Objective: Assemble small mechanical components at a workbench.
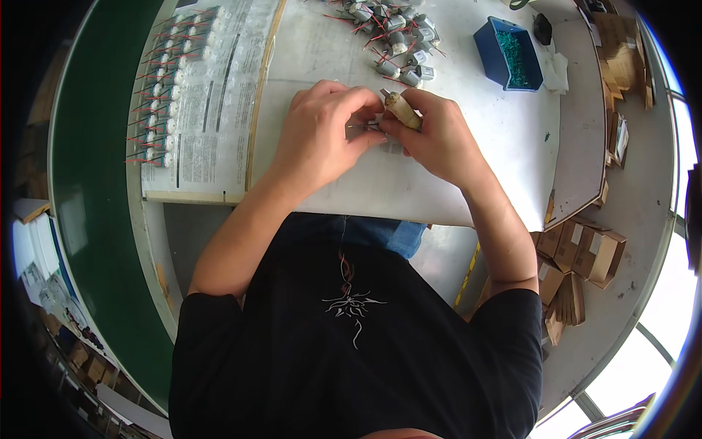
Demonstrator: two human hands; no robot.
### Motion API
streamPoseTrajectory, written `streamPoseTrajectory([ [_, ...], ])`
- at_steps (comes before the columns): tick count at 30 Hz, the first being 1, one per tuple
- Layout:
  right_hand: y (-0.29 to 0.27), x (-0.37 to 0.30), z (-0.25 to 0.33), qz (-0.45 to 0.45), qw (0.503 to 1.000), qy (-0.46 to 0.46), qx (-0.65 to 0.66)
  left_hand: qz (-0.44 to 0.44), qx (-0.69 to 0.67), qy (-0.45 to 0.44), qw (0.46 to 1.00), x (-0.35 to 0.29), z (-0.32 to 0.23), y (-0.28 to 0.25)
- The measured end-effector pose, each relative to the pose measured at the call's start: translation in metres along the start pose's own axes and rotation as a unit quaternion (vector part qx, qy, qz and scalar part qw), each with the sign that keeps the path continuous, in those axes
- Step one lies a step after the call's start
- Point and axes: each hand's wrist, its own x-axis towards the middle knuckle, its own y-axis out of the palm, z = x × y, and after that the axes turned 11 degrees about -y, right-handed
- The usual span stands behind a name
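Head view: both hands meet over the middle of the white worktop [482, 139], just in front of the person's chest. The left hand [325, 132] is curled, its fingertips pinched on a small grey part [374, 123] that sits between the two hands; the part is mostly hidden by the fingers, so its shape cannot be told. The right hand [439, 135] is closed around a tan wooden handle [403, 111], which lies slanted across the top of its fingers with its upper end pointing away from the person and toward the left. The tip of the handle touches or nearly touches the small part; which one cannot be told.

Beyond the hands, at the far edge of the worktop, lies a loose pile of small metal motors [398, 36] with red wires. To the right of that pile stands a blue bin [491, 55] holding green pieces. On the left, well apart from the hands, a printed sheet [212, 95] carries a neat row of motors [161, 95] with red leads lined up along its left side. A green surface [102, 183] curves along the left. Brown cardboard boxes [585, 256] are stacked to the right, below the worktop's edge.
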Motion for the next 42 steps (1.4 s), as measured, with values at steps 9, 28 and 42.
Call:
streamPoseTrajectory([
  [9,-0.023,-0.013,-0.01,0.038,0.998,-0.021,0.051,0.015,0.019,0.046,0.999,0.003,0.006,-0.001],
  [28,-0.007,-0.012,-0.013,0.085,0.932,-0.143,-0.322,0.023,0.026,0.025,0.999,0.005,0.006,-0.002],
  [42,-0.003,-0.015,-0.008,0.086,0.935,-0.144,-0.314,0.013,0.031,0.038,0.999,0.003,0.008,-0.004],
])
